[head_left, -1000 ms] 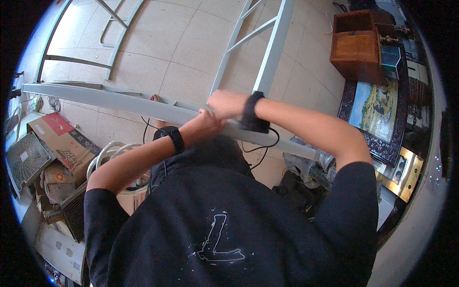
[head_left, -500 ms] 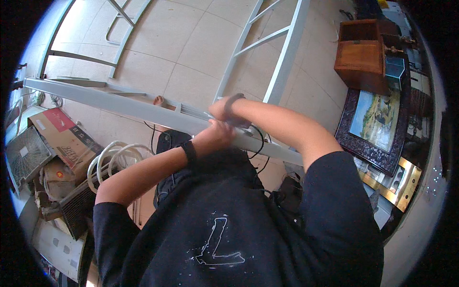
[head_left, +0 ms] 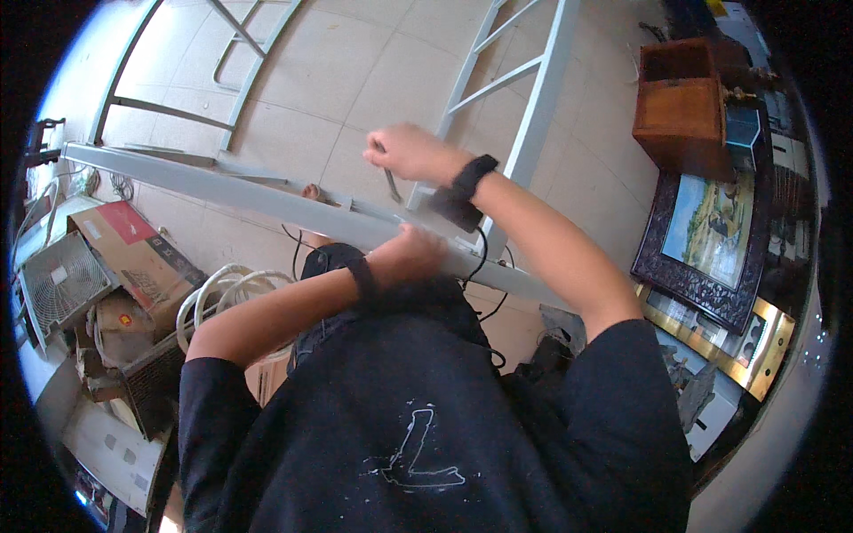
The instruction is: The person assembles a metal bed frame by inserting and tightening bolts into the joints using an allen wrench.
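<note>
Gripping thin metal rod [head_left: 392, 185] in right hand [head_left: 413, 153], fingers curled tight, upper centre of frame. Holding left hand [head_left: 410, 254] over grey beam [head_left: 240, 197], mid-frame, slanting from left; too blurred to judge finger opening.

Cool light whitens the beige tiled floor [head_left: 373, 75] toward the upper left; the black short-sleeved shirt [head_left: 346, 426] looks dim. Both bare hands [head_left: 410, 153] are blurred, and fisheye distortion curves outer edges.
</note>
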Tool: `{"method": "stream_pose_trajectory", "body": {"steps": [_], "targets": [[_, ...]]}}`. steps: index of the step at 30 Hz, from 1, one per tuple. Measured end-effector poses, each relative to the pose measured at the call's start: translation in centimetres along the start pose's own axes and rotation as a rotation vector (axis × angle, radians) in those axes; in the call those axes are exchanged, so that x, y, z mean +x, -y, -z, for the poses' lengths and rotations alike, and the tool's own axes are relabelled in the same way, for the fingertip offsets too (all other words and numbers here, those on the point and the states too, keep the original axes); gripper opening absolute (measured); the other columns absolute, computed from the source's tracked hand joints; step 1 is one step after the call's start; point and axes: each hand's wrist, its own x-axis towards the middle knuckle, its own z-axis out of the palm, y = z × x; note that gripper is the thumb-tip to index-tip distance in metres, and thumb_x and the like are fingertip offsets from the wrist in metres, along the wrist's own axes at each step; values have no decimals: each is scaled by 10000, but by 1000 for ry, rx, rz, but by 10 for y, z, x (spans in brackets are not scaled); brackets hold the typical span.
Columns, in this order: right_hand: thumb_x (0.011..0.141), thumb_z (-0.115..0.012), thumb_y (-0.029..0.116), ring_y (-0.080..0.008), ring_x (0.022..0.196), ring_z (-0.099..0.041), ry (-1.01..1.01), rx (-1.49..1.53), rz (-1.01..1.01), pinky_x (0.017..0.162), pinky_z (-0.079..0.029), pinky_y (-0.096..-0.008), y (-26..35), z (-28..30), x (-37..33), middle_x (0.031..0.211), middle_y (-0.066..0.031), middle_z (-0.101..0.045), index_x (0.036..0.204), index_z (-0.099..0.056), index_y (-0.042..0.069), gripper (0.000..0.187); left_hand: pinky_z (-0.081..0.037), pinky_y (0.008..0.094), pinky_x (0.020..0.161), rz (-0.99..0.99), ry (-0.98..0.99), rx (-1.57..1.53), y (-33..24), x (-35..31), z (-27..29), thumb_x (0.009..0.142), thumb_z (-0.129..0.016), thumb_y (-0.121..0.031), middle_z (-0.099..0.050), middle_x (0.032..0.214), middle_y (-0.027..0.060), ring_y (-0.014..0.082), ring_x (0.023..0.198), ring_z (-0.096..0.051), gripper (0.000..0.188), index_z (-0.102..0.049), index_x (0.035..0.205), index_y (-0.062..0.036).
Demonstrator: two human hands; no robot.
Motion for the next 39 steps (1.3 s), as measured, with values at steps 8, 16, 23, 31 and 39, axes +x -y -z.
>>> {"method": "stream_pose_trajectory", "body": {"steps": [8,16,23,31,39], "targets": [[978,-650,111,-186,707,-711,-486,116,-18,664,-537,-309,-11,36,-219,814,-117,-717,1069,-694,0,150,-508,348,626,1,51,-101,6,-1,3,948,-555,-274,-655,846,81,217,741,-669,258,-621,1011,-32],[977,-645,109,-167,684,-704,-381,429,-308,659,-549,-307,-37,-26,-288,811,-115,-728,1026,-698,-18,146,-530,353,677,-3,171,-165,10,-1,10,936,-587,-277,-657,898,89,231,792,-683,315,-604,1094,-4],[970,-641,71,-154,658,-682,-328,385,-282,634,-523,-295,-40,-42,-280,759,-105,-687,1013,-681,-36,122,-561,367,710,7,205,-159,9,0,7,926,-608,-262,-659,924,107,252,822,-692,369,-580,1160,21],[960,-635,54,-202,663,-701,-351,246,-218,633,-554,-334,-34,-60,-280,818,-155,-705,1041,-667,-33,124,-570,365,697,54,156,-140,5,-2,-3,929,-590,-272,-667,904,111,249,799,-704,340,-599,1128,3],[923,-614,51,-352,728,-704,-442,-168,-122,663,-580,-421,-8,-97,-262,818,-192,-685,932,-643,-7,66,-557,353,651,61,97,-108,3,-4,-9,937,-589,-318,-659,862,89,239,771,-701,313,-602,1040,-22]]}}
